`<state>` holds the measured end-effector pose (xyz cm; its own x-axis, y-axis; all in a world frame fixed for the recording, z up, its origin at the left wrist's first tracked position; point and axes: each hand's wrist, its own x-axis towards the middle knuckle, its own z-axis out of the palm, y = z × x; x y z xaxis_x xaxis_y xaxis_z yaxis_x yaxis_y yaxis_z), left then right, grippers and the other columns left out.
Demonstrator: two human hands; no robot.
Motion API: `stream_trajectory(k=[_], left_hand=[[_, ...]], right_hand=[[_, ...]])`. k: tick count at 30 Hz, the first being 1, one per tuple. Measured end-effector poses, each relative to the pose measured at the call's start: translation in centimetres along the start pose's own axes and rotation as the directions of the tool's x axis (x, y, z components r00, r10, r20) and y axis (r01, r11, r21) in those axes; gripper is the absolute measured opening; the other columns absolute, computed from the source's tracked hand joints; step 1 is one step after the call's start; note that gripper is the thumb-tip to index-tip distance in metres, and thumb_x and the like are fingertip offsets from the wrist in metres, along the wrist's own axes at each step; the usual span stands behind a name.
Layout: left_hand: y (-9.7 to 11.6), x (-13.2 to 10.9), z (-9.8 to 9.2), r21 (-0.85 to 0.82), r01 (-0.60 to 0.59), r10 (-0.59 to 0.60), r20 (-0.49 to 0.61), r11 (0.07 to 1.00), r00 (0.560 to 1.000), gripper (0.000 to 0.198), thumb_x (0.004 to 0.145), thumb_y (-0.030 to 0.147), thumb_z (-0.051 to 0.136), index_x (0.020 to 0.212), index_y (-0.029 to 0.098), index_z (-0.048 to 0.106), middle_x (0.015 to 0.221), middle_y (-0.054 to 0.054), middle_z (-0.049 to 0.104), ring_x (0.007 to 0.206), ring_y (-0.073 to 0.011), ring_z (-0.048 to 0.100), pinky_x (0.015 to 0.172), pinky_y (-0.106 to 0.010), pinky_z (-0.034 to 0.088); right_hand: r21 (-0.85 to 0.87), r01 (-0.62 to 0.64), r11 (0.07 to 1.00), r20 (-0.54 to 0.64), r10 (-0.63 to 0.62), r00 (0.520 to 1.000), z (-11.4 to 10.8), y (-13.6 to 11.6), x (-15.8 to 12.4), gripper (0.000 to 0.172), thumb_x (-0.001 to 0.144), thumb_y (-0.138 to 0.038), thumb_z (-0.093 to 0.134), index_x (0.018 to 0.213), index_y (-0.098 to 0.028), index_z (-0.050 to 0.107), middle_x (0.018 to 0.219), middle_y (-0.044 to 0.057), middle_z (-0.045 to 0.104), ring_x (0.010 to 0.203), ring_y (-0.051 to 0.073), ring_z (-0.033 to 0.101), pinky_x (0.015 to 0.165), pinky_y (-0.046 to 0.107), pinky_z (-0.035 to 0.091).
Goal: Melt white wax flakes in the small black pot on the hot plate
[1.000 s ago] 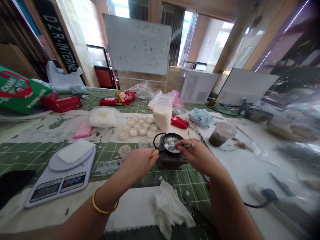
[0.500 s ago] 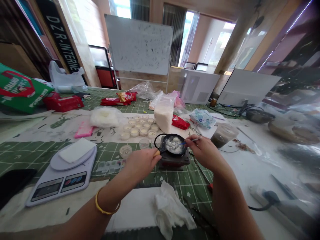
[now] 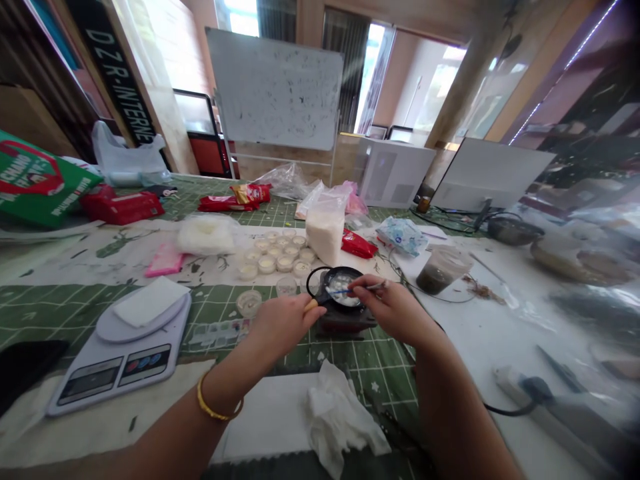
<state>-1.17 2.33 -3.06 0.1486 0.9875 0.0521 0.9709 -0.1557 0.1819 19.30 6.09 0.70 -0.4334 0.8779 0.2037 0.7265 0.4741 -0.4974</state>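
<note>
My left hand (image 3: 285, 325) grips the handle of a small black frying pan (image 3: 320, 291), which has a wire loop at its far side. The pan rests on a small dark electric hotplate (image 3: 345, 321). A soft white mixture (image 3: 344, 295) lies in the pan. My right hand (image 3: 385, 311) holds a thin utensil with a blue-tinted shaft (image 3: 350, 289), its tip down in the white mixture. A gold bangle (image 3: 215, 407) circles my left wrist.
Several small cups of pale cream (image 3: 275, 257) stand just beyond the pan. A bagged white powder (image 3: 325, 233) rises behind them. A kitchen scale (image 3: 113, 353) sits to the left, crumpled tissue (image 3: 340, 413) lies near me, and a jar of dark liquid (image 3: 443, 270) stands right.
My right hand has come back leftward over the pan, and the utensil reaches further across the white mixture. My left hand still holds the pan handle.
</note>
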Motion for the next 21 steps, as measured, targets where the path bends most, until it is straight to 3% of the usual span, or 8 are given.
stream_trajectory(k=[5,9,14,18,21], left_hand=[[-0.17,0.25,0.24,0.008,0.006,-0.006,-0.019,1.0,1.0,0.045,0.089,0.052,0.031,0.08,0.019,0.06,0.078,-0.005,0.067,0.072,-0.0198,0.062,0.056,-0.025,0.037],[-0.14,0.17,0.12,0.03,0.001,0.0,-0.022,1.0,1.0,0.043,0.089,0.05,0.033,0.08,0.019,0.06,0.075,-0.006,0.067,0.069,-0.0202,0.061,0.055,-0.026,0.036],[-0.13,0.1,0.03,0.046,-0.005,0.006,-0.025,0.999,1.0,0.043,0.088,0.051,0.032,0.08,0.019,0.06,0.074,-0.007,0.067,0.07,-0.0232,0.063,0.053,-0.027,0.036],[-0.2,0.17,-0.02,0.044,-0.015,0.015,-0.006,0.999,1.0,0.041,0.088,0.049,0.033,0.08,0.019,0.06,0.075,-0.007,0.067,0.07,-0.0235,0.063,0.054,-0.027,0.037],[-0.26,0.21,-0.08,0.041,-0.003,0.003,-0.003,0.999,1.0,0.039,0.088,0.049,0.035,0.081,0.019,0.06,0.074,-0.006,0.067,0.071,-0.0235,0.064,0.055,-0.027,0.038]], right_hand=[[-0.185,-0.123,0.975,-0.07,0.112,0.991,-0.35,0.03,0.01,0.027,0.088,-0.03,0.038,0.087,-0.019,0.063,0.084,0.006,0.068,0.088,0.021,0.06,0.08,0.033,0.038],[-0.073,0.02,0.997,0.05,-0.016,0.999,-0.52,-0.18,-0.33,0.026,0.089,-0.031,0.038,0.089,-0.022,0.062,0.09,0.003,0.068,0.09,0.019,0.06,0.083,0.031,0.038],[-0.209,-0.084,0.974,-0.058,0.074,0.996,-0.32,0.04,-0.15,0.026,0.088,-0.029,0.038,0.091,-0.019,0.062,0.086,0.006,0.069,0.091,0.021,0.06,0.085,0.035,0.036],[-0.106,0.015,0.994,0.025,-0.013,1.0,-0.48,-0.19,-0.5,0.025,0.088,-0.031,0.039,0.086,-0.022,0.062,0.089,0.002,0.069,0.09,0.018,0.06,0.083,0.031,0.038],[-0.127,0.017,0.992,-0.01,-0.018,1.0,-0.33,-0.38,-0.46,0.023,0.088,-0.029,0.04,0.09,-0.021,0.062,0.089,0.003,0.069,0.09,0.018,0.06,0.085,0.033,0.037]])
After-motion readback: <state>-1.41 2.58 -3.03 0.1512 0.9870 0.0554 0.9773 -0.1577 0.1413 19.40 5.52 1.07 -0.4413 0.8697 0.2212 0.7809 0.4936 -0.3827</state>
